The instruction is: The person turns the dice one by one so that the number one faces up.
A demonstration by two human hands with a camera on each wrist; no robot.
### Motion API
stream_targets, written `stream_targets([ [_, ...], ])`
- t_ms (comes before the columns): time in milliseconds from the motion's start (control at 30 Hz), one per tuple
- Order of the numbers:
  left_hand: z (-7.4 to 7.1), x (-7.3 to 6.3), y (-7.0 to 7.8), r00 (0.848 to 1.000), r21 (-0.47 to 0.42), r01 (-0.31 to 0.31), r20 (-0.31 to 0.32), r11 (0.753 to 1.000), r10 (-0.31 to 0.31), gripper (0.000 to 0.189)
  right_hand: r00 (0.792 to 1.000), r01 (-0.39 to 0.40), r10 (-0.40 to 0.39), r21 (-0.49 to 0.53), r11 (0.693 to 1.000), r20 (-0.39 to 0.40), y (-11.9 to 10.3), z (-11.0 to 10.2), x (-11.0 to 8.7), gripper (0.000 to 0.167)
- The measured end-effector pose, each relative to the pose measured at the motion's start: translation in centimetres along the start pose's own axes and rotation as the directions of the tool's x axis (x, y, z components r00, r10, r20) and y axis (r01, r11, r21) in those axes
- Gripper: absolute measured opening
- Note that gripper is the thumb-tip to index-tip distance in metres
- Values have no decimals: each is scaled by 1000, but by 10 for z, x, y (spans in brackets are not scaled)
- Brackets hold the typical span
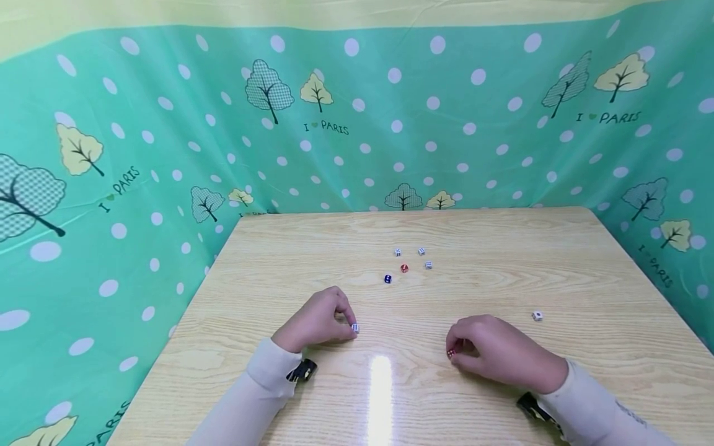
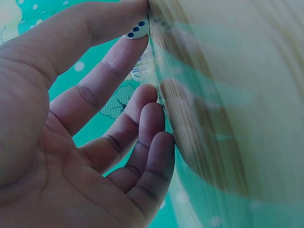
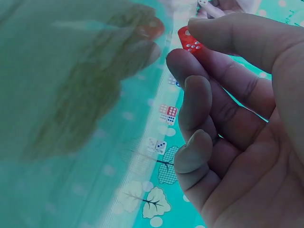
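Between thumb and index finger, my left hand [image 1: 319,318] pinches a white die [image 1: 355,327] with dark pips, right at the tabletop. The left wrist view shows that white die [image 2: 137,29] partly covered by the thumb. My right hand [image 1: 493,348] pinches a red die [image 1: 450,353], mostly hidden by the fingers in the head view. In the right wrist view the red die [image 3: 190,41] shows white pips between thumb and fingertips, close to the table surface. A lone white die [image 1: 537,316] lies beyond the right hand, to its right.
Farther back on the wooden table [image 1: 312,248] lie a blue die [image 1: 387,279], another red die [image 1: 404,268] and three white dice [image 1: 398,252] in a loose group. A green dotted cloth [image 1: 334,155] hangs along the table's back and sides.
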State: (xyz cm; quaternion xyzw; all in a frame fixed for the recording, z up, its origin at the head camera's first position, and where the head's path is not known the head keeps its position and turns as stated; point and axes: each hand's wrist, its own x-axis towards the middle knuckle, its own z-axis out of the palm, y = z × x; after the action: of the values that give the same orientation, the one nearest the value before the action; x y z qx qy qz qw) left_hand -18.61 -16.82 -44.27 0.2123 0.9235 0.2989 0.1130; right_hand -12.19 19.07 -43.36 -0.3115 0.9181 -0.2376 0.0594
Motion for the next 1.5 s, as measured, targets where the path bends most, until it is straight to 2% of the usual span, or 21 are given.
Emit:
stream_targets([
  [433, 0, 0, 0, 1000, -1, 6, 3, 1000, -6, 19, 998, -25, 19, 119, 993, 53, 18, 3, 2, 16],
  [733, 0, 0, 0, 1000, -3, 2, 7, 1000, -2, 18, 998, -39, 34, 94, 995, 55, 18, 2, 3, 16],
  [1000, -1, -1, 1, 1000, -8, 9, 10, 1000, -9, 18, 998, -46, 45, 28, 999, 37, 13, 0, 1, 18],
  [1100, 0, 0, 0, 1000, -7, 2, 9, 1000, -2, 18, 1000, -9, 9, 7, 1000, 23, 11, 1, 0, 21],
  [1267, -1, 1, 1, 1000, -12, -6, 10, 1000, 6, 18, 994, 110, -110, -29, 993, 1, 7, 2, 0, 32],
  [1367, -1, 0, 1, 1000, -12, -8, 8, 1000, 8, 18, 986, 166, -168, -85, 982, -19, 6, 3, 0, 33],
  [1500, -1, 0, 1, 1000, -14, -5, 7, 1000, 5, 18, 977, 202, -209, -157, 967, -30, 5, 4, 1, 31],
])
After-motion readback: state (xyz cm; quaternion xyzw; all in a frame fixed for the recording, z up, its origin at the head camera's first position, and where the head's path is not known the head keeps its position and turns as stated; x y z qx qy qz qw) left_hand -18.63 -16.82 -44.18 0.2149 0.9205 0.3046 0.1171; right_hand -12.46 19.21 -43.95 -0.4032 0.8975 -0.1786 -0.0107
